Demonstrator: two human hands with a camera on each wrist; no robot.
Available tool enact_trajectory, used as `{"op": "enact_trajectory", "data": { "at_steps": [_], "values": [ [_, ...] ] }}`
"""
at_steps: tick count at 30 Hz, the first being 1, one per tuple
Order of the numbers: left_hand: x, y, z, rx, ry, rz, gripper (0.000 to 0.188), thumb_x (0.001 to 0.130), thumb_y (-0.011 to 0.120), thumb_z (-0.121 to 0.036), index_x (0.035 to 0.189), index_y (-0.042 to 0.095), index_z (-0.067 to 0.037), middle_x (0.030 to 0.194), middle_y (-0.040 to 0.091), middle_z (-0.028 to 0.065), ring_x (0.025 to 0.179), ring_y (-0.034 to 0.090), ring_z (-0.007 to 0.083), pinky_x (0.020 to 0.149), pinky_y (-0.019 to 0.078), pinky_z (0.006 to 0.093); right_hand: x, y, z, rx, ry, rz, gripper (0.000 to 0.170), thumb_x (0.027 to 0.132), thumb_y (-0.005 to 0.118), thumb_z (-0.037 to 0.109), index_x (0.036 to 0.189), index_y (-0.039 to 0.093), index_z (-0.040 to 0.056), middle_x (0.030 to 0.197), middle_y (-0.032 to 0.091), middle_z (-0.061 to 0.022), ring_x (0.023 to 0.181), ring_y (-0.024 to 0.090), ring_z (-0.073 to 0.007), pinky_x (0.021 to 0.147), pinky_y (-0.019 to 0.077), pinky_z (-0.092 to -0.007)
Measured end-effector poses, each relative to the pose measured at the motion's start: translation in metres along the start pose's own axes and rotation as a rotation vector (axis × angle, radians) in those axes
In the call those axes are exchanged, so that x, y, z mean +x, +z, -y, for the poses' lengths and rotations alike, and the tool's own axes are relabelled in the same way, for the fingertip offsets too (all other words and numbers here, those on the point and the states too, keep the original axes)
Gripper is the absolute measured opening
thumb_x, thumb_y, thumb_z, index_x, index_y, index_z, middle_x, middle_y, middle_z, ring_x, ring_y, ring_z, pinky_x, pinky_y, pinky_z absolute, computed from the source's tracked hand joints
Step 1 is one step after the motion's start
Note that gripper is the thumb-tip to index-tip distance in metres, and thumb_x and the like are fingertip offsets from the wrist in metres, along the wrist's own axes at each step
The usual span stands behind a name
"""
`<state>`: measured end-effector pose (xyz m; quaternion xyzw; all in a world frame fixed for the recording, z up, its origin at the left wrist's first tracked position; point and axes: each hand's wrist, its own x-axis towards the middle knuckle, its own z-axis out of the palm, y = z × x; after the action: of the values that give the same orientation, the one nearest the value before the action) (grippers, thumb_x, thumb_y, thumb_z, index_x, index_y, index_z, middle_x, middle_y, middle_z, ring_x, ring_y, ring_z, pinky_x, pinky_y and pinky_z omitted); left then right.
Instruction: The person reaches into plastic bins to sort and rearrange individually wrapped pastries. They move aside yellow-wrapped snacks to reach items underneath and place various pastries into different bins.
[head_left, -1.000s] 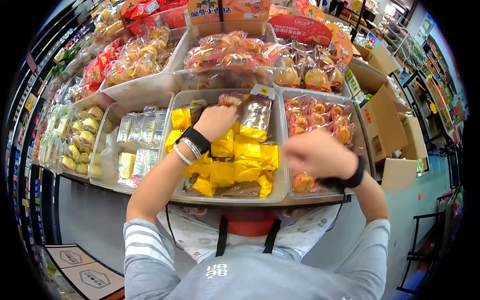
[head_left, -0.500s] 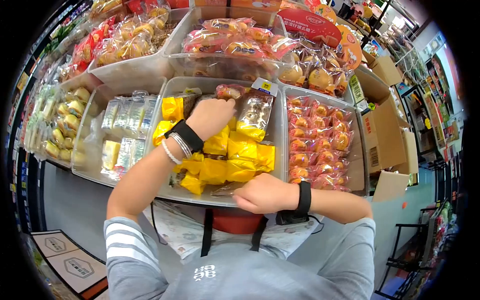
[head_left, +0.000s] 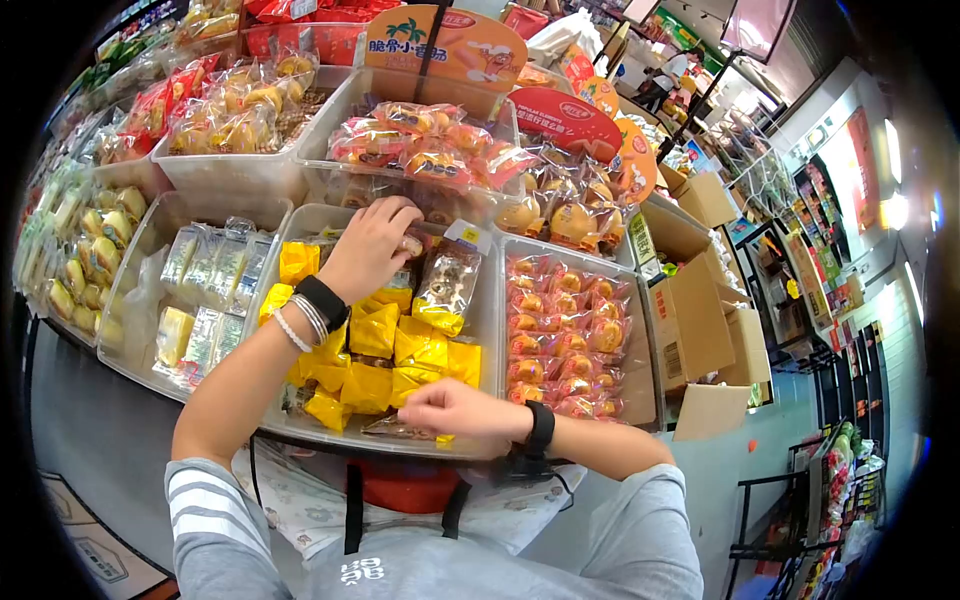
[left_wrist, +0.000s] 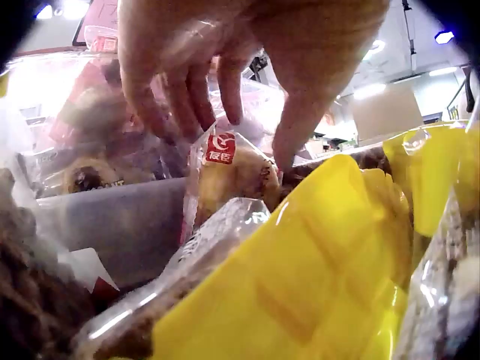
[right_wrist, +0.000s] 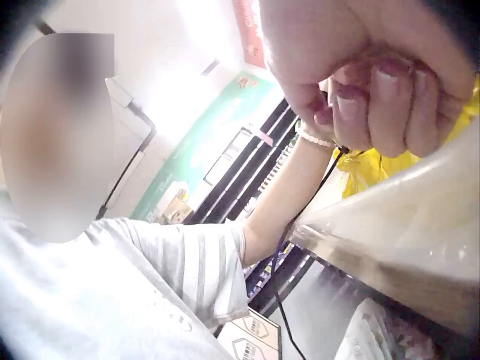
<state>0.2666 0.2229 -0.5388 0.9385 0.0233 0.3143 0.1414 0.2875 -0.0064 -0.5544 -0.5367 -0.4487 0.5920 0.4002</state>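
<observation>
My left hand [head_left: 370,250] reaches to the back of a clear plastic bin [head_left: 490,340] of yellow-ended snack packets [head_left: 372,330]. In the left wrist view its fingers are spread and hang down over a small wrapped cake [left_wrist: 229,176] with a red label, the thumb right at the wrapper's edge. A clear brown-filled packet [head_left: 448,285] lies to the right of that hand. My right hand [head_left: 455,410] is over the front of the same bin, close to the front packets. Its fingers [right_wrist: 390,109] are curled in, with nothing showing between them in the right wrist view.
A bin of small red-wrapped cakes [head_left: 565,330] stands to the right, and one of silver packets [head_left: 215,265] to the left. Behind is a raised bin of pink-wrapped pastries [head_left: 430,150]. Open cardboard boxes [head_left: 695,325] stand at the far right.
My right hand has come from above the red-wrapped cakes to the yellow-packet bin's front. My left hand stays at the back, its fingers now further over the bin's rear. The head view has shifted.
</observation>
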Motion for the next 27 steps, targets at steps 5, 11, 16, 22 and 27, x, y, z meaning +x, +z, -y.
{"op": "enact_trajectory", "data": {
  "at_steps": [5,11,16,22,27],
  "values": [
    [-0.007,0.016,0.019,0.04,0.025,0.067,0.038,0.073,0.064,-0.005,0.109,0.053,-0.006,0.109,0.055,0.012,0.106,0.052,0.0312,0.09,0.0435,0.0405,0.002,-0.01,0.006,0.349,0.174,-0.077,0.034,0.095,0.051,0.024,0.065,0.046,0.01,0.058,0.035,0.0056,0.05,0.028,-0.004,0.045,0.023,-0.0213],
    [-0.003,0.004,0.015,-0.013,-0.069,0.124,0.031,0.074,0.062,-0.004,0.105,0.056,-0.005,0.102,0.059,0.0132,0.1,0.054,0.0325,0.086,0.0458,0.0393,0.007,-0.012,0.002,0.318,0.139,-0.11,0.035,0.093,0.053,0.03,0.065,0.048,0.0103,0.056,0.043,0.004,0.046,0.036,-0.0041,0.041,0.0259,-0.0207],
    [0.004,-0.016,-0.003,-0.233,-0.163,-0.134,0.027,0.081,0.064,-0.008,0.107,0.058,-0.003,0.094,0.061,0.0128,0.086,0.058,0.0269,0.078,0.0482,0.0346,-0.006,-0.019,0.023,0.217,0.0,-0.332,0.025,0.096,0.052,0.024,0.077,0.053,0.0075,0.064,0.045,0.0047,0.054,0.039,-0.0035,0.047,0.0302,-0.0191],
    [0.005,-0.027,-0.022,-1.002,-0.406,-0.123,0.026,0.095,0.056,-0.019,0.112,0.056,0.001,0.079,0.06,0.0007,0.065,0.055,0.0061,0.058,0.045,0.0202,-0.005,-0.037,0.023,-0.003,-0.471,-0.66,0.043,0.09,0.062,0.018,0.123,0.04,0.0029,0.107,0.049,-0.0062,0.088,0.053,-0.0093,0.068,0.0472,-0.0225],
    [-0.008,-0.013,-0.051,-1.241,-0.308,0.215,0.029,0.093,0.058,-0.015,0.117,0.05,-0.001,0.096,0.059,0.0037,0.069,0.06,0.0104,0.062,0.05,0.0235,-0.004,-0.049,0.025,0.226,-0.6,-0.695,0.053,0.088,0.064,0.015,0.13,0.034,0.0009,0.123,0.047,-0.0094,0.105,0.052,-0.0115,0.084,0.0487,-0.0265]
  ]
}}
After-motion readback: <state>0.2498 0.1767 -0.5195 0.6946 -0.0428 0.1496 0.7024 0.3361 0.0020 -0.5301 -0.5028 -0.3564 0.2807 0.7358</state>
